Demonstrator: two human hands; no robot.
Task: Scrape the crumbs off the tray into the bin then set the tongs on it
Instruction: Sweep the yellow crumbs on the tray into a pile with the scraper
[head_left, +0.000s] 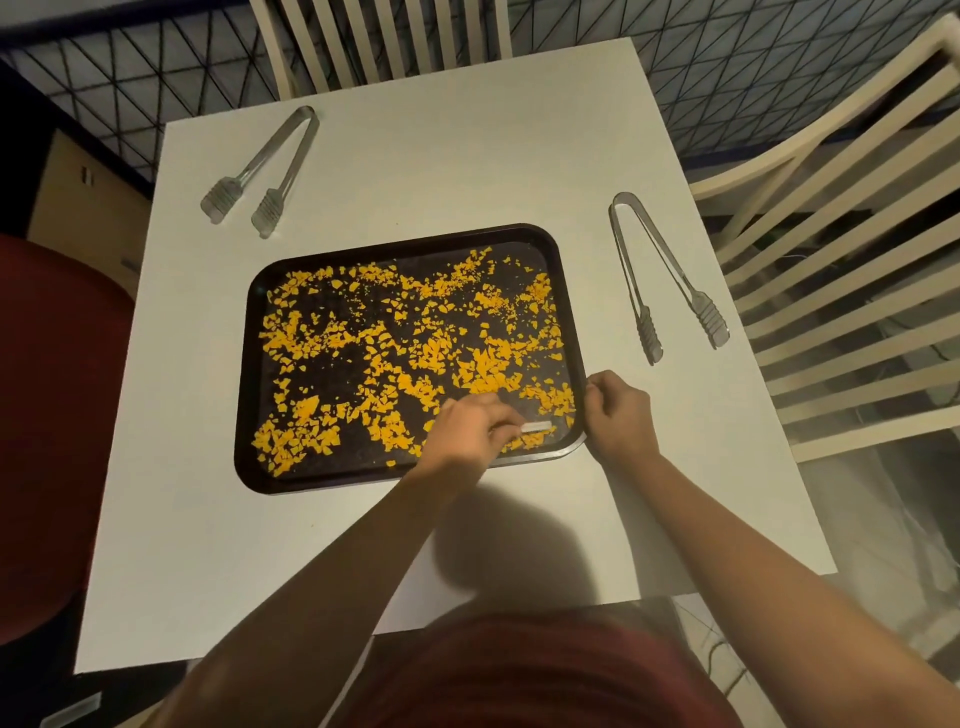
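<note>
Tray (249, 364) lies long axis left-right; right tongs (670, 280) tips point nearward

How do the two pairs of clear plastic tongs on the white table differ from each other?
The clear plastic tongs left of the dark tray lie beyond the tray's far left corner, with tips pointing toward the person and slightly left. The clear plastic tongs right of the tray lie alongside its right edge, arms spread wider, nearer the right hand. Both look alike, rest open and untouched.

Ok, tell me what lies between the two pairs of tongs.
In the head view, only bare white table separates the left tongs and right tongs; the tray's far edge sits just below.
</note>
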